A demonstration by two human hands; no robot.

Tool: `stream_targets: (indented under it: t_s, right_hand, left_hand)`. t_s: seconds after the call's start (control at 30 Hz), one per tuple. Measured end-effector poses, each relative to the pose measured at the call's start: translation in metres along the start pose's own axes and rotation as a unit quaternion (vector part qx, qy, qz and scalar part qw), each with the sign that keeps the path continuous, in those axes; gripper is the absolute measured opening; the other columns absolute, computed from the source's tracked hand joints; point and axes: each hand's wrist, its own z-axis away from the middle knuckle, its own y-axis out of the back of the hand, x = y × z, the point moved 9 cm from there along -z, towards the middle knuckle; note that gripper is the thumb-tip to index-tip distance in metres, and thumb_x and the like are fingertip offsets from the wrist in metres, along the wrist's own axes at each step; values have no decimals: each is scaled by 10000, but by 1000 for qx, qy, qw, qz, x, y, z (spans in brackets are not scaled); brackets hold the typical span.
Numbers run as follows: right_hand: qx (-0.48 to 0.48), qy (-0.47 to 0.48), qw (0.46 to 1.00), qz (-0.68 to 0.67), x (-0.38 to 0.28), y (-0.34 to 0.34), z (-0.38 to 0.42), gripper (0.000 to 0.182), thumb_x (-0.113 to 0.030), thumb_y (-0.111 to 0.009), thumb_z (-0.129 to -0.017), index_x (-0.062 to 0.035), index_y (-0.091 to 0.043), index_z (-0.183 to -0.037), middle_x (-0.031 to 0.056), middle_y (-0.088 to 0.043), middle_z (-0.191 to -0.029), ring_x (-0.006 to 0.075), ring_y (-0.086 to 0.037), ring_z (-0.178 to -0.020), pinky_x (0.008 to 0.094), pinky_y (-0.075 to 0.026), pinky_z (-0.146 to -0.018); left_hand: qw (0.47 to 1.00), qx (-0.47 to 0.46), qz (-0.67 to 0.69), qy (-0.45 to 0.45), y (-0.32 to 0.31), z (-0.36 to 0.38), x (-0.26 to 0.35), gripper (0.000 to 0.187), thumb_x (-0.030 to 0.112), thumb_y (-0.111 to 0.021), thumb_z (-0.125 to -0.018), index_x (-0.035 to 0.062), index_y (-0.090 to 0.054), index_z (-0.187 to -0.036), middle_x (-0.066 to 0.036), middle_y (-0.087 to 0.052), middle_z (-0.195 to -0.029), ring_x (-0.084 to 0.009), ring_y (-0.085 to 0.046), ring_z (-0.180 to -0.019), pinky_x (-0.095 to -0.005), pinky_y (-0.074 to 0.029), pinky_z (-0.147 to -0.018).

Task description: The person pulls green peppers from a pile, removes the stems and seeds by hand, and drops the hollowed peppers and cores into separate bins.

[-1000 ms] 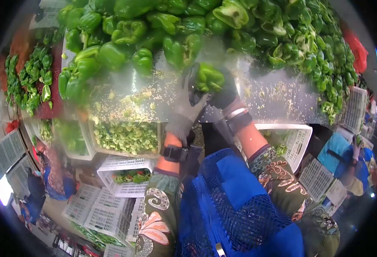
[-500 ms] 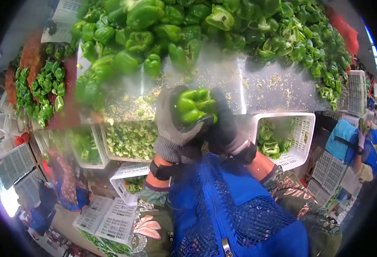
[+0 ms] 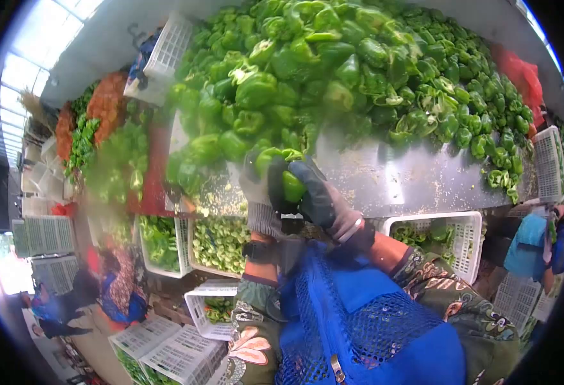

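Both my hands wear gloves and meet around one green pepper (image 3: 293,186) above the front edge of the metal table (image 3: 384,183). My left hand (image 3: 259,186), in a grey glove, wraps the pepper's left side. From the right, the dark-gloved fingers of my right hand (image 3: 315,192) press against it. The palms are partly hidden, and no tool can be made out. Just beyond my hands rises a large heap of green peppers (image 3: 359,58), some of them split open. Pale seeds lie scattered over the metal.
Below the table edge stand a white crate of peppers (image 3: 468,247) at right, a crate of pale green pieces (image 3: 218,244) and a crate of peppers (image 3: 184,247) at left. A small crate (image 3: 214,321) sits lower. Other people (image 3: 123,282) are at both sides.
The view has shifted, so the table and crates appear lower and further right. Both hands remain on a pepper, which now sits lower between them; my right hand is more tilted across it.
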Motion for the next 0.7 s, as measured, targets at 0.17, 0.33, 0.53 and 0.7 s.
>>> stream_targets:
  t_s: [0.17, 0.33, 0.53, 0.7]
  right_hand:
    - [149, -32, 987, -44, 50, 91, -5, 369, -204, -571, -900, -57, -454, -1218, 40, -551, -1068, 80, -507, -921, 223, -443, -782]
    - [148, 68, 984, 75, 42, 135, 4, 420, -145, -600, -869, -48, -436, -1244, 57, -548, -1097, 125, -507, -971, 257, -437, -840]
    - [79, 30, 996, 23, -9, 117, 7, 463, -167, -562, -869, -120, -381, -1293, 29, -481, -1130, 133, -465, -1008, 269, -408, -879]
    - [118, -25, 990, -67, -9, 120, 6, 424, -263, -522, -871, -102, -438, -1255, 63, -535, -1075, 144, -548, -942, 283, -514, -709]
  left_hand:
    - [998, -39, -43, -18, -57, -16, -45, 177, 211, -543, -841, 48, -611, -824, -19, -592, -776, -131, -545, -693, -272, -458, -645]
    - [979, -84, -162, -88, -91, -16, -80, 240, 306, -518, -871, 83, -601, -899, -17, -586, -808, -145, -553, -748, -278, -455, -709]
    - [960, -151, -144, -186, -110, -16, -57, 267, 345, -491, -897, 114, -522, -1027, -8, -537, -908, -154, -542, -874, -306, -450, -824]
    - [944, -329, 4, 34, -126, -22, -80, 408, 352, -569, -851, 47, -532, -1119, -52, -593, -1002, -179, -573, -942, -320, -450, -861]
